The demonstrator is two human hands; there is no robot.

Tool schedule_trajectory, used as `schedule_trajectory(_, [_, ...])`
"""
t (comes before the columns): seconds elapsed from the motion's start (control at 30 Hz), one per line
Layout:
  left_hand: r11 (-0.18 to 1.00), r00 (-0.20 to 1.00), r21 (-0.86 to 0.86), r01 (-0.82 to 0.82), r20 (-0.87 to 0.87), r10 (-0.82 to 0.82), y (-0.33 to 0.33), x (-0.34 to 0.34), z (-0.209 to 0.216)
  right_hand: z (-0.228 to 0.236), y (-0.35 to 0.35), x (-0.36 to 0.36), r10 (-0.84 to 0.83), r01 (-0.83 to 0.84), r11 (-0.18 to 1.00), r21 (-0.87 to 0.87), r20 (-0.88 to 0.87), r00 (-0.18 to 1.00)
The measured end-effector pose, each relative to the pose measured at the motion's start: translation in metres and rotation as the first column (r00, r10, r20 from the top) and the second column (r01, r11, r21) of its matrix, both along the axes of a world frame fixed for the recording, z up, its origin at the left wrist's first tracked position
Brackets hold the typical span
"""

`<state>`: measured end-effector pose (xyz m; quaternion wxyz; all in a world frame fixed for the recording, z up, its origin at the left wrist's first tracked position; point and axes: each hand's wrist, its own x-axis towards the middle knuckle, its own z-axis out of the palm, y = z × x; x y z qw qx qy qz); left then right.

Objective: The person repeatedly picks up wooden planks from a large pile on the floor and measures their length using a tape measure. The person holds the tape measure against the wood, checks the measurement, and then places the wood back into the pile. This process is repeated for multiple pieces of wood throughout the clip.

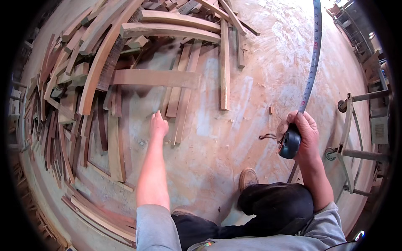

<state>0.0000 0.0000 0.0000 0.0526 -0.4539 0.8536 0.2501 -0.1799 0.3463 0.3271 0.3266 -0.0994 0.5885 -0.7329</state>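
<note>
Spreading across most of the view, a stained floor (pixel 201 167) carries a heaped pile of timber (pixel 79 77) at upper left, with straight and curved pieces lying at many angles. A wheeled metal frame (pixel 364 155) stands at the right. Nearer the middle, a wide flat board (pixel 155 78) crosses over two narrow strips. The left hand (pixel 158 125) is just beside the near end of one strip (pixel 173 102), its fingers partly curled with one pointing forward; nothing shows in them, and how tightly they close I cannot tell. The right hand (pixel 303 127) is wrapped around a black tape measure (pixel 290 141), its blade (pixel 312 71) drawn out away from the body. The step appears to be measuring; the next move seems to call for a steady tape. Smallest, a wooden block (pixel 271 110) lies near the right hand.
</note>
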Motion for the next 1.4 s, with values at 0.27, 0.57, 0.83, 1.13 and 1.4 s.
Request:
schedule_trajectory(0.27, [0.997,0.988,0.022,-0.073,-0.135,0.075,-0.021,0.007,-0.018,-0.019,-0.030,-0.003,0.099,-0.099,0.995,0.032,-0.009,0.995])
schedule_trajectory(0.57, [0.227,0.824,0.972,-0.061,-0.079,0.560,0.000,0.145,0.062,-0.049,-0.053,-0.007,0.313,-0.303,0.926,0.226,-0.012,0.950])
schedule_trajectory(0.83, [0.307,0.798,0.931,-0.197,-0.030,0.602,0.060,0.134,0.089,-0.102,-0.081,0.009,0.684,-0.519,0.624,0.585,-0.087,0.724])
schedule_trajectory(1.13, [0.281,0.691,0.942,-0.181,-0.081,0.718,0.099,0.203,0.140,-0.174,-0.042,0.017,0.795,-0.460,0.310,0.832,0.039,0.606])
schedule_trajectory(1.4, [0.306,0.601,0.933,-0.187,-0.137,0.787,0.107,0.227,0.162,-0.204,-0.030,0.021,0.875,-0.346,0.381,0.858,-0.213,0.436])
